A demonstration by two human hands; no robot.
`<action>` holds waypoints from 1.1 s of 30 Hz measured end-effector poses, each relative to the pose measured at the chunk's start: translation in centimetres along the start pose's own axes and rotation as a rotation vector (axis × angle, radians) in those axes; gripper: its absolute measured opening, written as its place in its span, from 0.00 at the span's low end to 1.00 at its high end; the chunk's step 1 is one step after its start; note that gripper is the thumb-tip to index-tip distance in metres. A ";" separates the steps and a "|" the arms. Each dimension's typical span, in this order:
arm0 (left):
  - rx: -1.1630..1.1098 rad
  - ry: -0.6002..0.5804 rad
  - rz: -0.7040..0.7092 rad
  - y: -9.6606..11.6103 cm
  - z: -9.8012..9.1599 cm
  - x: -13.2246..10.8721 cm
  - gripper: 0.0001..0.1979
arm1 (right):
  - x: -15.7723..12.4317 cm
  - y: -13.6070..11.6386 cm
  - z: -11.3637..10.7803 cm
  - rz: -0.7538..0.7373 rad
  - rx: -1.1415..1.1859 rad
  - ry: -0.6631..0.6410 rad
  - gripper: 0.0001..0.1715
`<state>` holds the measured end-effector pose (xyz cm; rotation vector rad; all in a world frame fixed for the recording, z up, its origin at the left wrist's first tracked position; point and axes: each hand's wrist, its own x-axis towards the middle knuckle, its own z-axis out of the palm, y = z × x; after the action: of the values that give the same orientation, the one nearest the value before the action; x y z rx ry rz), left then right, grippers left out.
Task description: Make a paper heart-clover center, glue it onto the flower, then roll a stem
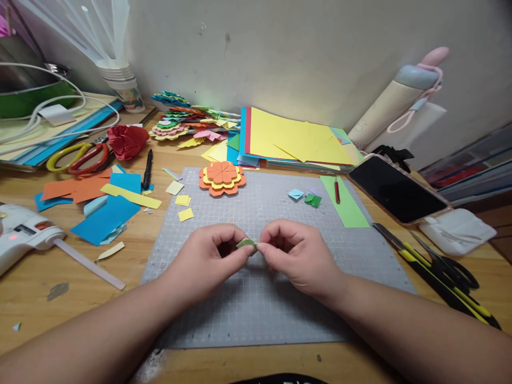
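Both my hands meet over the middle of a grey cutting mat. My left hand and my right hand each pinch one end of a small light-green paper piece, fingers curled closed on it just above the mat. An orange and yellow layered paper flower lies at the mat's far edge. Small blue and green paper bits sit to the far right on the mat, next to a light-green paper strip with a red pen on it.
A glue gun lies at the left. Blue, orange and yellow paper scraps, scissors and a red paper rose sit behind it. Stacked coloured sheets and finished flowers line the wall. Phone, cutter and black scissors are right.
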<state>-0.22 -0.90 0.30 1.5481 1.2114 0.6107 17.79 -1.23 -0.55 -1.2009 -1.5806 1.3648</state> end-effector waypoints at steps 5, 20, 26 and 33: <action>-0.045 -0.016 -0.050 -0.2 0.0 0.0 0.12 | 0.4 0.5 0.1 0.061 0.103 -0.062 0.07; 0.199 0.060 0.136 -1.0 -0.1 0.2 0.09 | 0.7 0.6 0.0 0.139 0.209 -0.171 0.06; 0.250 0.055 0.229 -1.0 -0.1 0.0 0.08 | 0.4 0.5 0.0 0.072 0.061 -0.234 0.07; 0.251 0.040 0.234 -0.6 -0.5 -0.1 0.11 | 0.5 0.8 0.2 0.075 0.169 -0.171 0.05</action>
<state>-0.90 -0.83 -0.12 1.9154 1.1799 0.6621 17.63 -0.81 -1.41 -1.0746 -1.5129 1.6526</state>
